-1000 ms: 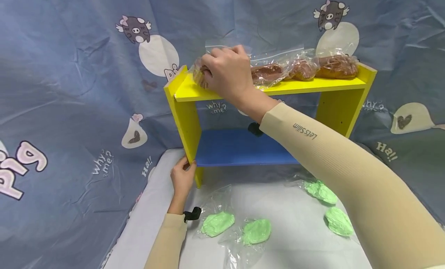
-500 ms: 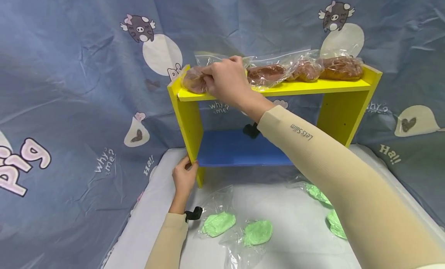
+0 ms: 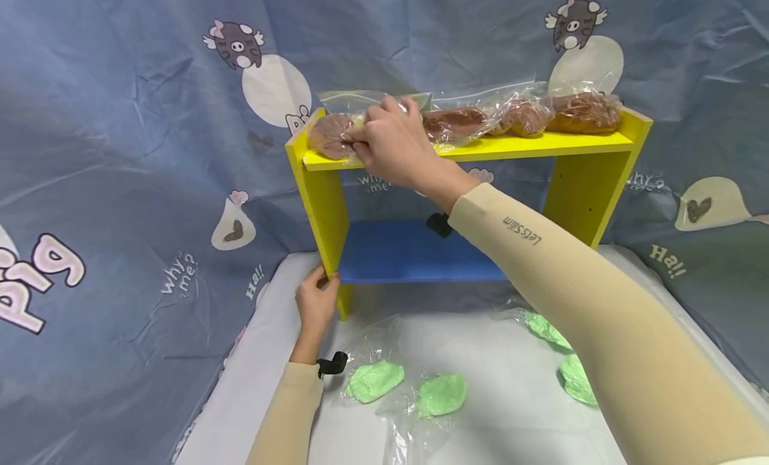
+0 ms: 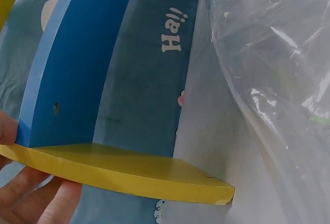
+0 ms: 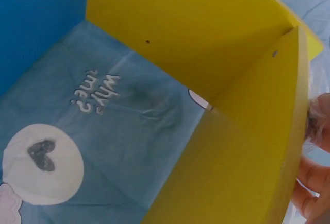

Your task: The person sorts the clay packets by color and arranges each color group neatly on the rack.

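My left hand (image 3: 316, 301) grips the lower left side panel of a small yellow and blue shelf (image 4: 129, 175); the left wrist view shows the thumb on one side of the yellow board and fingers on the other. Up at the left end of the top board, my right hand (image 3: 393, 141) pinches a bagged brown bread roll (image 3: 330, 135) by its right end. The roll lies close to the raised left edge. Behind the hand stands the clear bag's zip top. In the right wrist view, the fingers (image 5: 312, 175) show only at the right border, beyond the yellow board.
Further right on the top board lie several bagged brown breads, among them a long one (image 3: 453, 123) and a larger one (image 3: 585, 113). Bagged light green pieces (image 3: 375, 381) lie on the white table (image 3: 480, 345) in front. A patterned blue cloth (image 3: 150, 151) hangs behind.
My right hand has shifted slightly, and the bagged bread roll now lies against the left end of the top board, more exposed. The left hand keeps its grip on the side panel.
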Tool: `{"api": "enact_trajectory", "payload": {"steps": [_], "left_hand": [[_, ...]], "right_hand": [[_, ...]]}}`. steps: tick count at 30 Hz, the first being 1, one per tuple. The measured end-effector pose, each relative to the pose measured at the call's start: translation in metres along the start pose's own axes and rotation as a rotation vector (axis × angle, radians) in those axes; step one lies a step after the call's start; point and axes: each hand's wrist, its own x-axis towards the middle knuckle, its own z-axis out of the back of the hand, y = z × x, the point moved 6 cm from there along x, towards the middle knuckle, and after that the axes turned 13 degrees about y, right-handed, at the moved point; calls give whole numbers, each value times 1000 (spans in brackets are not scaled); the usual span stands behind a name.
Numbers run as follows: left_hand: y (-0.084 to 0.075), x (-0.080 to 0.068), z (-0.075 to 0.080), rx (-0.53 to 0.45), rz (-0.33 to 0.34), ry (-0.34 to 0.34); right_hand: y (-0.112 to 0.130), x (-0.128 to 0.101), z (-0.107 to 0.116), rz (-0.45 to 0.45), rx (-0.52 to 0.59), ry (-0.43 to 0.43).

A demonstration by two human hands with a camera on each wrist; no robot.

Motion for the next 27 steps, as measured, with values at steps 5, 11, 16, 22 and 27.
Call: {"api": "enact_trajectory", "payload": {"steps": [5,11,16,22,27], "left_hand": [[0,2,-3,-5,1,14],[0,1,-1,-7,5,-5],[1,2,-5,-6,16,33],[1,-2,-1,-16,34,28],[0,-3,1,-25,28,51]], "right_hand": [[-1,-3,-7,-13,-46,1],[-2,-9,-5,0,-20,45],[-7,-28,18,58,53,-95],[-6,-62,32,193,126,-266],[-7,-91,29,243,173,-343]]}}
